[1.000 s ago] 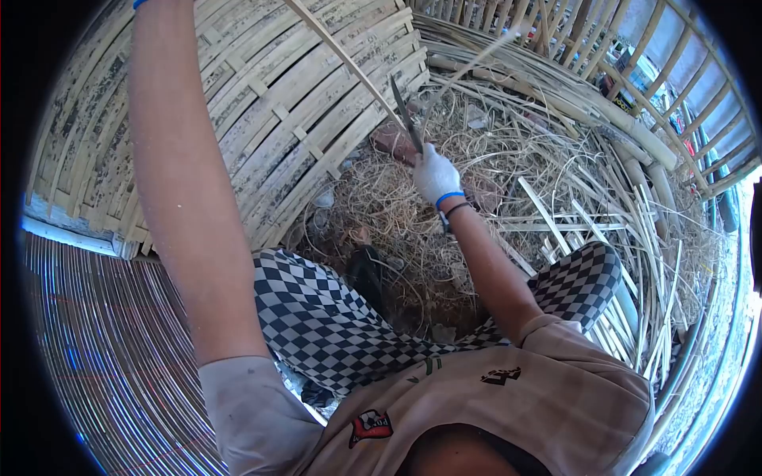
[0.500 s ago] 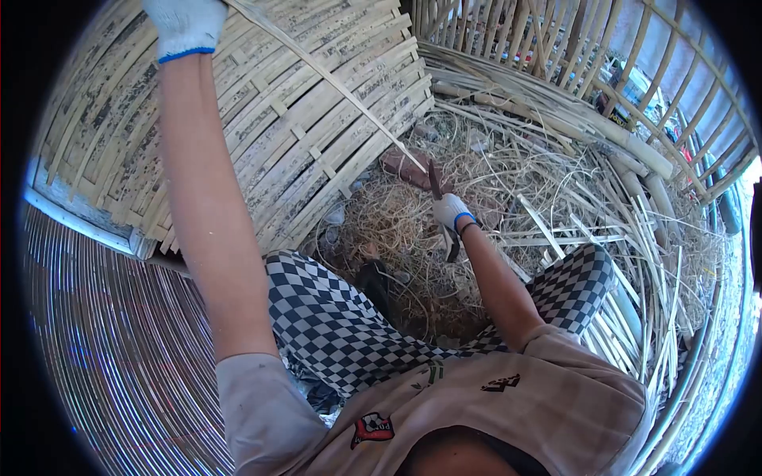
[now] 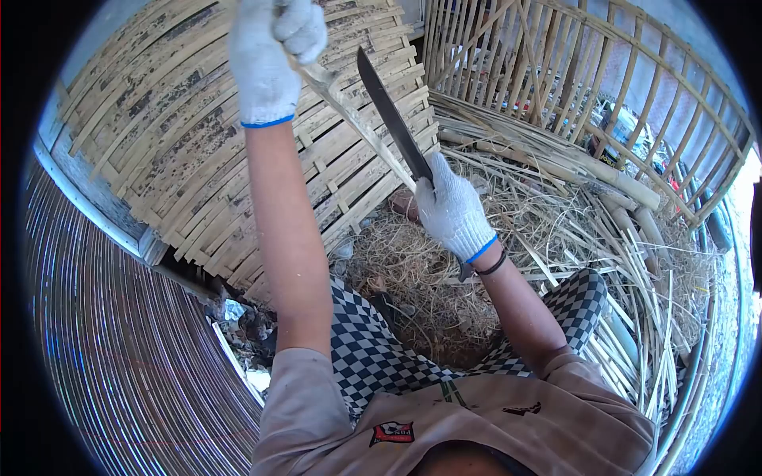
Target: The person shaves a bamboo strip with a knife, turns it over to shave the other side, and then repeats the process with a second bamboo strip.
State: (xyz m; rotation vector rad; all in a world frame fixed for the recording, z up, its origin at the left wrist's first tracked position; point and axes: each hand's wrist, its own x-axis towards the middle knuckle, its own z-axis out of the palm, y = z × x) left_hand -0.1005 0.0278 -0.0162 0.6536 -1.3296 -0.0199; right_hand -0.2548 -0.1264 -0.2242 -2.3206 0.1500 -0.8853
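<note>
My left hand (image 3: pixel 274 63), in a white knit glove with a blue cuff, is raised at the upper left, fingers closed round a pale bamboo strip (image 3: pixel 367 133). The strip slants down from it to my right hand (image 3: pixel 456 208), where its lower end is hidden. That hand, gloved alike, is wrapped round the handle of a long dark-bladed knife (image 3: pixel 393 119). Its blade points up and to the left, apart from my left hand. Below the right fingers, a reddish-brown block (image 3: pixel 403 203) partly shows on the ground.
A woven bamboo panel (image 3: pixel 198 159) fills the upper left. Split strips and poles (image 3: pixel 619 186) lie at the right, below a bamboo slat fence (image 3: pixel 548 55). Curly shavings (image 3: pixel 421 270) cover the ground between my checkered trouser legs. A ridged surface (image 3: pixel 119 341) spans the lower left.
My left hand has come down and right, back into fuller view, still on the strip. My right hand has risen toward me with the knife, away from the block; the blade now shows fully.
</note>
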